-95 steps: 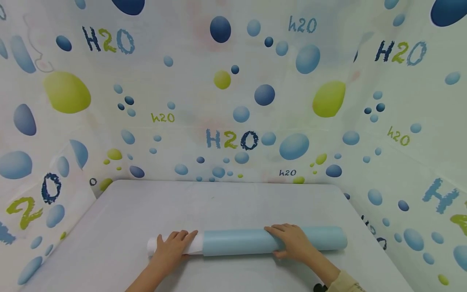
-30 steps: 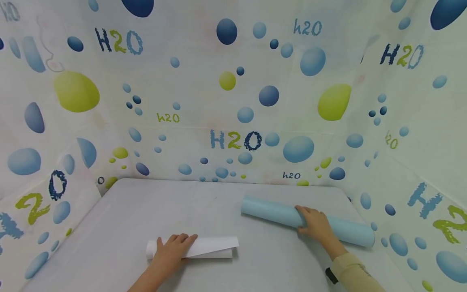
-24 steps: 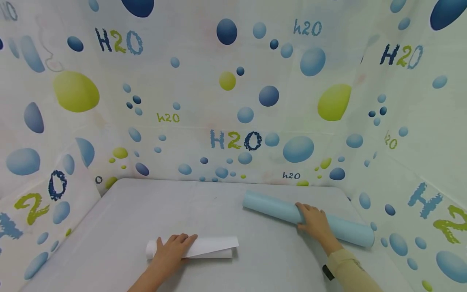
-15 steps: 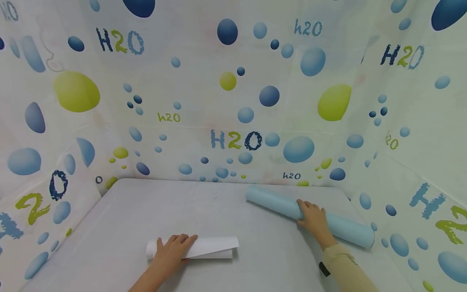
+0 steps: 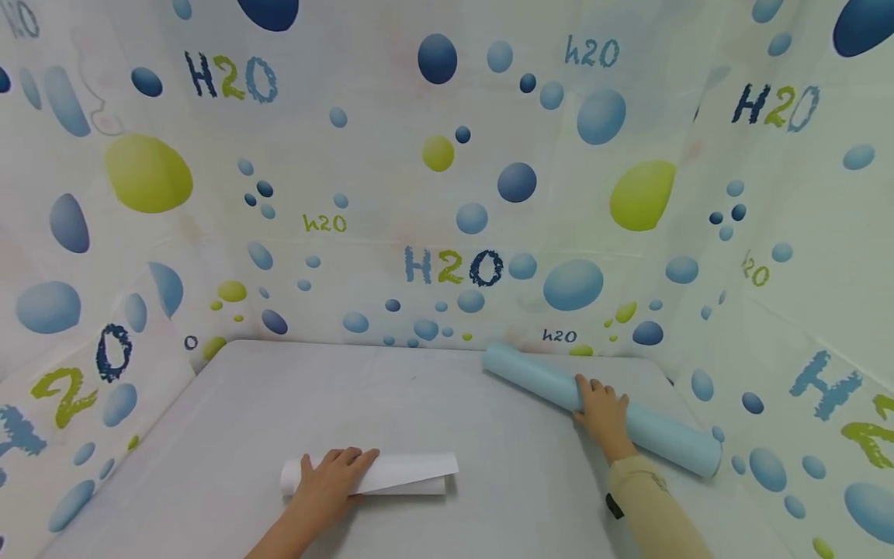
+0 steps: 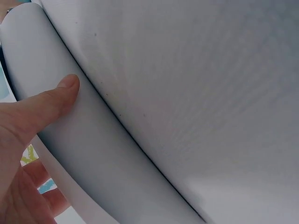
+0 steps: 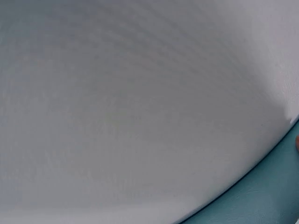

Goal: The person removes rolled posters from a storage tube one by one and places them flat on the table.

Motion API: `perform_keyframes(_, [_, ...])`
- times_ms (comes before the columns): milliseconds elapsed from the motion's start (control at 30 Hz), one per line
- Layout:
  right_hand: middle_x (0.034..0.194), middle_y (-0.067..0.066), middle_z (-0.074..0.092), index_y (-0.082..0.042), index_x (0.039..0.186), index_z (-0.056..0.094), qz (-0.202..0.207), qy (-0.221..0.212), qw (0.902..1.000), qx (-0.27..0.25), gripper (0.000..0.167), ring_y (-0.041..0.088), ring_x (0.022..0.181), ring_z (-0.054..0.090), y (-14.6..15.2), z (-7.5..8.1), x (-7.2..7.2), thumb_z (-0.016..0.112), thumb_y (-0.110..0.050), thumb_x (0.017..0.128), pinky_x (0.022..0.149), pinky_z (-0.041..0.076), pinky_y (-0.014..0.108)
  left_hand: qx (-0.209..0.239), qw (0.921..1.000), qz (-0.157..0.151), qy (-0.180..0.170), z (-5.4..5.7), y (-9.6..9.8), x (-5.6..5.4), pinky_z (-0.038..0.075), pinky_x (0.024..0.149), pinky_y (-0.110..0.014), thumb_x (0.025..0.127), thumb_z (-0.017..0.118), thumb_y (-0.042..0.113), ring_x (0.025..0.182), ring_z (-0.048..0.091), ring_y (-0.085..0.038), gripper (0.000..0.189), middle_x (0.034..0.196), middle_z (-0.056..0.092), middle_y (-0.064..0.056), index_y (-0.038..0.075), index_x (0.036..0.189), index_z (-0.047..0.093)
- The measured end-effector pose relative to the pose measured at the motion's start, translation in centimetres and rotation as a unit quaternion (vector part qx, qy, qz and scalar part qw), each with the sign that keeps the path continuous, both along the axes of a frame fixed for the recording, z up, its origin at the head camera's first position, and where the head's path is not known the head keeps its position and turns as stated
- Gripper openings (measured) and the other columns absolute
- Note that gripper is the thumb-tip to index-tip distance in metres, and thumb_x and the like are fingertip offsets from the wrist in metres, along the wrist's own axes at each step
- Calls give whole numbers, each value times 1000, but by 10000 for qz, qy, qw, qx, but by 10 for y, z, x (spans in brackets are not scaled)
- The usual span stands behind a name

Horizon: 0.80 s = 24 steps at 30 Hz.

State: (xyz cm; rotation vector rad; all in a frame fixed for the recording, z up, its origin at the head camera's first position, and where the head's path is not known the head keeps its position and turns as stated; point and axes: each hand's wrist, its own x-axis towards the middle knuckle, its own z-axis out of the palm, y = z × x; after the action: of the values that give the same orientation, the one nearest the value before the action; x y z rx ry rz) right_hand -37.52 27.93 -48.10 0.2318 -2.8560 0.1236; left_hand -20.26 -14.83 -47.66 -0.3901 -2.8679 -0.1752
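Observation:
A roll of white paper (image 5: pixel 412 470) lies crosswise at the table's front, with its loose edge lifting at the right end. My left hand (image 5: pixel 327 487) grips it near its left end; in the left wrist view the thumb of that hand (image 6: pixel 51 100) lies along the near side of the roll (image 6: pixel 93 140) and the fingers are on the other side. Farther right, my right hand (image 5: pixel 602 411) grips the middle of a longer light blue roll (image 5: pixel 531 378), which slants from the back edge toward the right. The right wrist view shows only part of the blue roll (image 7: pixel 261 196) and a fingertip.
Both rolls are on a white-covered table (image 5: pixel 391 404), with bare surface between them. A wall covering (image 5: pixel 377 155) printed with coloured drops and "H2O" rises behind and beside the table. The blue roll's far end reaches the back edge. Something small and black (image 5: pixel 614 506) shows by my right sleeve.
Earlier the white roll's right end was inside the blue roll; now they are apart. The blue roll has moved right, and its left end has swung toward the back. My left hand stays put.

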Motion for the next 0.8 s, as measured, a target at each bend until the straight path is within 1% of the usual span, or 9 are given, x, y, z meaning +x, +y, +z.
perform_keyframes(133, [119,29,48,-2,131,40,-80,-115,9999,28,70,50,107,45,2,0,-2,76,-20,74,86,26,72,-36,10000,16,-7,0,1,0,33,77,-71,64,80,23,100,54,-28,59,106,59,-3,18,118,56])
perform_keyframes(467, [119,29,49,-2,131,41,-100,-72,9999,109,71,50,106,46,1,0,-1,77,-21,73,86,27,71,-99,9999,17,55,-1,2,3,34,77,-70,63,81,24,99,55,-27,60,105,59,-2,19,117,56])
perform_keyframes(633, [119,29,49,-2,130,41,-69,-117,9999,47,71,50,106,46,1,4,3,77,-21,73,86,27,71,-91,10000,4,26,-1,2,4,34,77,-70,63,81,23,99,55,-28,60,105,59,-2,19,117,56])
perform_keyframes(800, [119,29,50,-3,130,42,-20,-118,9999,30,70,51,105,47,2,8,3,77,-22,72,86,28,71,-78,9999,5,65,0,3,5,34,77,-70,63,82,24,100,54,-28,60,105,59,-3,19,117,56])
